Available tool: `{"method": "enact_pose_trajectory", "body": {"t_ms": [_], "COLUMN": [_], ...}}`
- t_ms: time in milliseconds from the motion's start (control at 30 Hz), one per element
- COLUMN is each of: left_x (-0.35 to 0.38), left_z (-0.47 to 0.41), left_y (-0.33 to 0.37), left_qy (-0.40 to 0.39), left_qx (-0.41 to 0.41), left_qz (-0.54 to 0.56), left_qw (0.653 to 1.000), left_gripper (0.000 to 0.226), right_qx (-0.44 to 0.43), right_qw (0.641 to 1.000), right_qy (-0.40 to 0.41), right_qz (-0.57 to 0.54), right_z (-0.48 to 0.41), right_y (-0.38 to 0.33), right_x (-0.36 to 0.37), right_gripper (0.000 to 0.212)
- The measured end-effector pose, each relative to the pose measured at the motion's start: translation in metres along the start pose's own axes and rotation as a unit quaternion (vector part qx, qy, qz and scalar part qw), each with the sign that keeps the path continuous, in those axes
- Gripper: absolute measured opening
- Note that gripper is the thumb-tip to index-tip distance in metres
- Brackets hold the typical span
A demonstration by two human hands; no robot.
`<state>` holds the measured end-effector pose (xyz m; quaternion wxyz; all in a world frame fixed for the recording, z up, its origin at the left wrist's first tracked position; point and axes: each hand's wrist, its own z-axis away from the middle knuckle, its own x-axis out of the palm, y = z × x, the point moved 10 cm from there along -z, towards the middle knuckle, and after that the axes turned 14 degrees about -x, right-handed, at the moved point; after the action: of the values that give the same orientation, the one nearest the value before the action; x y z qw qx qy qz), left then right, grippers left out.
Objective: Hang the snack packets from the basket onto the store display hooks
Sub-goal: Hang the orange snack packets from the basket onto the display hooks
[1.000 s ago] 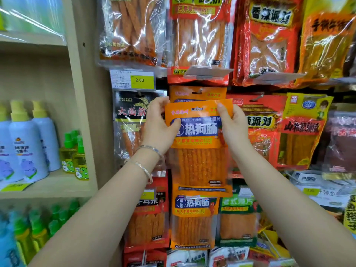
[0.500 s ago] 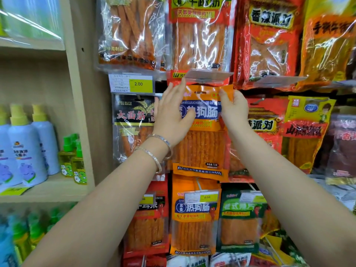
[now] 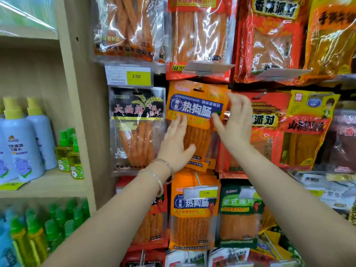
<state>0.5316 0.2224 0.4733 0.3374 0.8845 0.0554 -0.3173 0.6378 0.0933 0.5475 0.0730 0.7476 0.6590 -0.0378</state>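
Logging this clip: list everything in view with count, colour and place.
Orange plastic snack packet with blue label: one, orange, hanging on the middle hook.
Black snack packet: one, black, left of it.
Lower orange packets: stack, orange, directly below.
Other hanging packets: many, mostly red and yellow, above and right.
Yellow price tag: one, yellow, above the black packet.
White-blue spray bottles: at least two, yellow caps, left wooden shelf.
Small yellow bottles: at least two, green caps, same shelf.
Left hand: one, straight fingers touching the orange packet.
Right hand: one, fingers spread at its right edge.
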Motion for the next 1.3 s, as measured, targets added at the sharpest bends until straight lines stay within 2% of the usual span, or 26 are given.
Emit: {"method": "enact_pose_trajectory", "body": {"t_ms": [67,133,233,400,667,800,933,1067,1167,1300], "left_x": [0.021,0.037,0.057,0.070,0.083,0.078,0.073,0.043,0.025,0.025], "left_z": [0.007,0.011,0.008,-0.018,-0.045,-0.045,-0.019,0.036,0.101,0.213], "left_y": [-0.016,-0.025,-0.032,-0.040,-0.048,-0.044,-0.032,-0.027,-0.054,-0.124], "left_qy": [-0.014,-0.021,-0.043,-0.058,-0.094,-0.096,-0.119,-0.085,-0.077,-0.103], "left_qx": [-0.022,-0.032,-0.051,-0.106,-0.176,-0.184,-0.149,-0.102,-0.134,-0.261], "left_qz": [-0.020,-0.026,-0.032,-0.069,-0.118,-0.101,-0.047,0.026,0.069,0.053], "left_qw": [0.999,0.999,0.997,0.990,0.973,0.973,0.981,0.991,0.986,0.958], "left_gripper": [0.083,0.084,0.086,0.087,0.088,0.084,0.072,0.047,0.029,0.025], "right_qx": [-0.123,-0.185,-0.181,-0.173,-0.167,-0.147,-0.100,0.046,0.164,0.285], "right_qw": [0.986,0.962,0.932,0.897,0.849,0.867,0.926,0.956,0.939,0.865], "right_qy": [-0.058,-0.143,-0.259,-0.347,-0.432,-0.431,-0.354,-0.285,-0.254,-0.300], "right_qz": [0.094,0.144,0.179,0.214,0.254,0.202,0.084,-0.060,-0.164,-0.283], "right_z": [0.009,0.021,0.031,0.024,0.016,0.011,0.019,0.067,0.129,0.240], "right_y": [-0.018,-0.023,-0.010,0.001,0.012,0.006,-0.009,-0.015,-0.021,-0.058], "right_x": [0.012,0.034,0.061,0.096,0.128,0.119,0.079,0.030,0.004,-0.006], "right_gripper": [0.046,0.046,0.057,0.053,0.059,0.063,0.046,0.032,0.023,0.024]}}
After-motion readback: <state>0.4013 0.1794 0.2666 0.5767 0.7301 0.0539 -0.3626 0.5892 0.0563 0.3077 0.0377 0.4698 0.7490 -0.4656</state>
